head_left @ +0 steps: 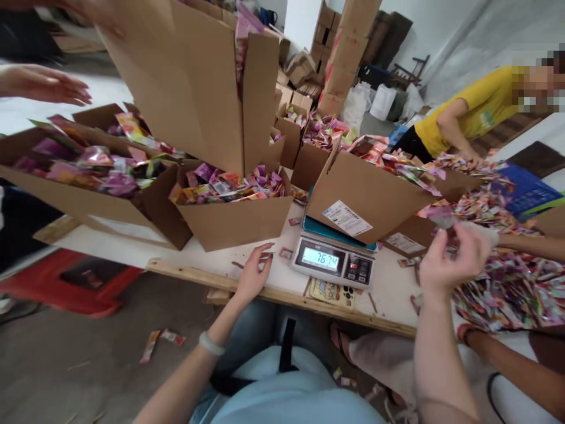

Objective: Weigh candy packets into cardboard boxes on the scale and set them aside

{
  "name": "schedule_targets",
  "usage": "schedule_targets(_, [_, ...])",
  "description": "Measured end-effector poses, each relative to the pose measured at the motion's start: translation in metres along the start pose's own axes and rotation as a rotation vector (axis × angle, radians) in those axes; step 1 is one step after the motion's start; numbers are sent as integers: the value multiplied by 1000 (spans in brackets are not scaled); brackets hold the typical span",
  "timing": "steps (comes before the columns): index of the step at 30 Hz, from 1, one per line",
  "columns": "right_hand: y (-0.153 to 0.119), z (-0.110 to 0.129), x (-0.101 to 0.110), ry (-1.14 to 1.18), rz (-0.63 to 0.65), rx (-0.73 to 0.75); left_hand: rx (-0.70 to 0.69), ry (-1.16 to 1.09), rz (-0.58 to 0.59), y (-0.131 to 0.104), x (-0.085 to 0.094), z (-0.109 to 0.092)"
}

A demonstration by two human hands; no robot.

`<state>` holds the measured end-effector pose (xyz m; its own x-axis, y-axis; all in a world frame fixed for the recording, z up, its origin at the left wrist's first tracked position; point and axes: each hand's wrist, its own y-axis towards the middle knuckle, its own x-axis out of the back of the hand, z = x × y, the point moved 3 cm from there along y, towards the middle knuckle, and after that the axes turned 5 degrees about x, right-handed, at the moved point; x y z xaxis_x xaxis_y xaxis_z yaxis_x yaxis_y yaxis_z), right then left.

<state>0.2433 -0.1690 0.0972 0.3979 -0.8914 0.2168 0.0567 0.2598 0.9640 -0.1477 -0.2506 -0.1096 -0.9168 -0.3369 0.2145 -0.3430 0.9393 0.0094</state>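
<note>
My left hand (256, 271) rests at the front edge of the white tabletop (220, 261), fingers apart and holding nothing. Raised to the right of the scale, my right hand (454, 256) pinches a small purple packet (441, 215). The digital scale (331, 262) has a lit display reading about 7674. On its teal tray stands a cardboard box (371, 188) with a white label, filled with colourful packets. Left of the scale sits another open box (233, 224) full of packets. A phone in a yellow case (329, 291) lies partly beneath the scale.
A large pile of packets (507, 288) covers the right side. Another person's arm (521, 371) is beside it. A person in yellow (468, 112) leans over packets behind. Other hands (48, 84) are at upper left near a tall box (189, 82). A red stool (88, 288) stands below left.
</note>
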Motion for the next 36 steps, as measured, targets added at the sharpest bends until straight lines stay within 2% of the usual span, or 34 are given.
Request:
schedule_targets(3, [51, 14, -20, 81, -109, 157, -8, 11, -12, 0, 0, -1])
schedule_targets(6, [91, 19, -46, 163, -154, 226, -2, 4, -38, 0, 1, -1])
schedule_targets(9, [114, 27, -70, 167, 25, 252, 9, 4, -59, 0, 2, -1])
schedule_targets(11, [116, 35, -74, 169, 149, 266, 12, 10, -74, 0, 3, -1])
schedule_targets(12, [112, 39, -70, 179, 155, 269, 14, 12, -77, -1, 3, -2])
schedule_targets(15, [82, 46, -44, 213, -41, 274, 25, 7, -69, -1, 4, -1])
schedule_targets(17, [45, 38, -31, 213, -162, 166, 35, 3, -59, 0, 4, 1])
schedule_targets(19, [1, 19, -31, 246, -133, -74, 47, 9, -53, 1, 4, 4])
schedule_targets(22, [-64, -13, -43, 351, 29, -444, 34, 7, -21, 5, 4, 5])
schedule_targets(24, [-91, -26, -45, 390, 30, -557, -1, -3, 18, 10, 2, -1])
schedule_targets(26, [-97, -34, -45, 389, -16, -570, -56, -16, 57, 19, -1, -15])
schedule_targets(28, [-84, -40, -50, 391, -51, -525, -124, -48, 92, 34, -7, -37])
schedule_targets(31, [-37, -60, -75, 382, -54, -463, -143, -132, 133, 71, -27, -77])
schedule_targets(34, [23, -83, -117, 404, 83, -568, -107, -157, 103, 111, -56, -122])
schedule_targets(36, [62, -78, -143, 509, 205, -580, -121, -174, 35, 128, -71, -151])
